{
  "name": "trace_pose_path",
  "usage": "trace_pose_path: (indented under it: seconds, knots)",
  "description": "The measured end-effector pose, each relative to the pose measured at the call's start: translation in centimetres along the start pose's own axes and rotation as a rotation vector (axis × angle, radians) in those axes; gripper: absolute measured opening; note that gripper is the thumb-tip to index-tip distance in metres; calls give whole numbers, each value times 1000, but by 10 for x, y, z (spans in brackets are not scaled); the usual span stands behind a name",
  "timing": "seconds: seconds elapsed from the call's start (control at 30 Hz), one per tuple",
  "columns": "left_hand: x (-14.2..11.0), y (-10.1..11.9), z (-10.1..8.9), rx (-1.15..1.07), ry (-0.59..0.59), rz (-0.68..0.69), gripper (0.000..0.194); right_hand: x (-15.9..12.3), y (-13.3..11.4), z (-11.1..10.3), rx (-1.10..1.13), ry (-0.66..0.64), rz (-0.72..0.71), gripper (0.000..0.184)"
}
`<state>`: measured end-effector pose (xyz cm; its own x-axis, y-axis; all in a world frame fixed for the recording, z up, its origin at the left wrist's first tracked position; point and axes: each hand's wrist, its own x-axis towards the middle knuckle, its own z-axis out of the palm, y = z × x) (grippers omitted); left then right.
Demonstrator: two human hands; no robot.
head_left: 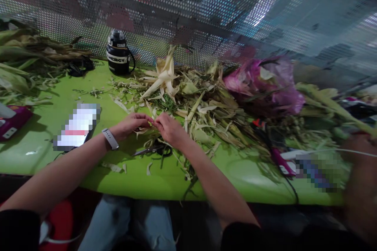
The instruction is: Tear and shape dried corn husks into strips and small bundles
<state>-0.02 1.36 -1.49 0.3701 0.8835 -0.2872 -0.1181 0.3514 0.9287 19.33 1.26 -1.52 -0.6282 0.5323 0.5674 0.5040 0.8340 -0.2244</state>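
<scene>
My left hand (134,124), with a pale band on its wrist, pinches a thin corn husk strip (150,109). Its fingertips meet those of my right hand (171,128), which is closed on the same piece. Much of the strip is hidden by my fingers. Just below my hands, dark-handled scissors (160,149) lie among husk scraps. Behind them stands a star-like bundle of pale corn husks (163,78), its pieces splayed outward. A heap of dry and greenish husks (212,119) spreads to the right of my hands.
On the green table (88,86) are a black bottle (117,57), a phone (78,125) and a magenta device (14,123). More husks (26,53) lie far left. A pink plastic bag (268,84) stands right, before a perforated screen (176,11). Another person's arm (359,180) is at right.
</scene>
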Motion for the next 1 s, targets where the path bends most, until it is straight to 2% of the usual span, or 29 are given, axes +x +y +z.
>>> trace_pose_path:
  seconds: [0.1, 0.27, 0.33, 0.47, 0.6, 0.7, 0.87, 1.0]
  knots:
    - [0, -2, 0, -12, 27, 34, 17, 0, -2, 0, -19, -48, 16, 22]
    - [-2, -5, 2, -20, 74, 230, 26, 0, -3, 0, 21, -83, 137, 23]
    - [-3, -6, 4, -8, 75, 260, 27, 0, -3, 2, 45, -76, 158, 22]
    - [0, -8, 6, 18, 56, 208, 29, -1, -4, 5, 54, -47, 186, 22]
    - [2, -9, 6, 21, 162, 194, 26, -2, -4, 7, 56, -56, 225, 23]
    - [-1, -7, 7, -30, 211, 182, 30, -2, -3, 7, 66, -86, 156, 24]
    - [-6, -2, 10, -233, 135, 128, 29, 1, -3, 4, 49, -117, 34, 22]
    - [-6, 0, 11, -332, 119, 97, 25, 1, -5, 3, 44, -132, 14, 21]
